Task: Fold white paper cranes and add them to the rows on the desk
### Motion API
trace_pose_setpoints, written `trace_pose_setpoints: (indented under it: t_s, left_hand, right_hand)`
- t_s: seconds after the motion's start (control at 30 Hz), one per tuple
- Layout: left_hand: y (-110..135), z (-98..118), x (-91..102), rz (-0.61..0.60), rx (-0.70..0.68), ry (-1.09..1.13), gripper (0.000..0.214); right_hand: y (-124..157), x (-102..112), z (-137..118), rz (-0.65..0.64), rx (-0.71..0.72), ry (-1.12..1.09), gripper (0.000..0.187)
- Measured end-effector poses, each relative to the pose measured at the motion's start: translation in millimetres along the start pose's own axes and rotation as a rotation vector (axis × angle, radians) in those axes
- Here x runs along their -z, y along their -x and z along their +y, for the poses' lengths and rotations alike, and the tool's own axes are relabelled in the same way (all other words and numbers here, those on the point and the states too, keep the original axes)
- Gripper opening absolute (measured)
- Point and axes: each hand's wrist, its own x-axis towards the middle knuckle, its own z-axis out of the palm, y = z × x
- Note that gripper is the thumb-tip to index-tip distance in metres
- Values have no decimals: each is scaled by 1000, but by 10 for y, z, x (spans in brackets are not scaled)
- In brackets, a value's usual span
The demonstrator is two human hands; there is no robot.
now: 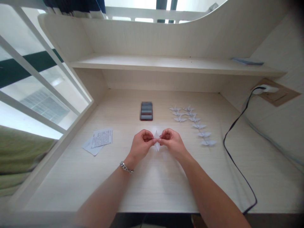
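Note:
My left hand (142,145) and my right hand (172,143) face each other above the desk, their fingertips pinching a white folded paper crane (156,145) from either side. Its point sticks up between my fingers and its lower part hangs below them. A chain bracelet (126,167) circles my left wrist. Further back and to the right, several finished white paper cranes (194,119) lie in two rows on the light wood desk (161,190), apart from both hands.
A phone (146,111) with a blurred screen lies behind my hands. Printed paper sheets (99,140) lie to the left. A shelf (152,61) spans the back, a black cable (234,141) runs down the right side from a wall socket (266,90), and a window railing (40,79) is at left.

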Motion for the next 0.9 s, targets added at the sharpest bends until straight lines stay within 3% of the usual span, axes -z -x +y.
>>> trace_pose_setpoints:
  t_s: [0.13, 0.33, 0.53, 0.7, 0.8, 0.9]
  left_hand:
    - [5, -18, -1, 55, -18, 16, 27]
    - [6, -28, -20, 92, -17, 45, 30]
    - [-3, -18, -15, 165, -11, 80, 31]
    - [-12, 18, 1, 74, 9, 199, 32]
    - [-5, 34, -2, -36, 31, 208, 36]
    - [11, 45, -4, -151, 57, 215, 28]
  right_hand:
    - [12, -29, 6, -3, -36, -39, 33]
    - [12, -55, 20, 18, 56, -24, 28]
    - [0, -55, 59, -6, -15, -33, 23]
    - [6, -34, 11, -12, -57, -226, 25]
    - [44, -34, -48, -105, -110, -338, 26]
    - [80, -41, -77, -175, -146, -363, 25]
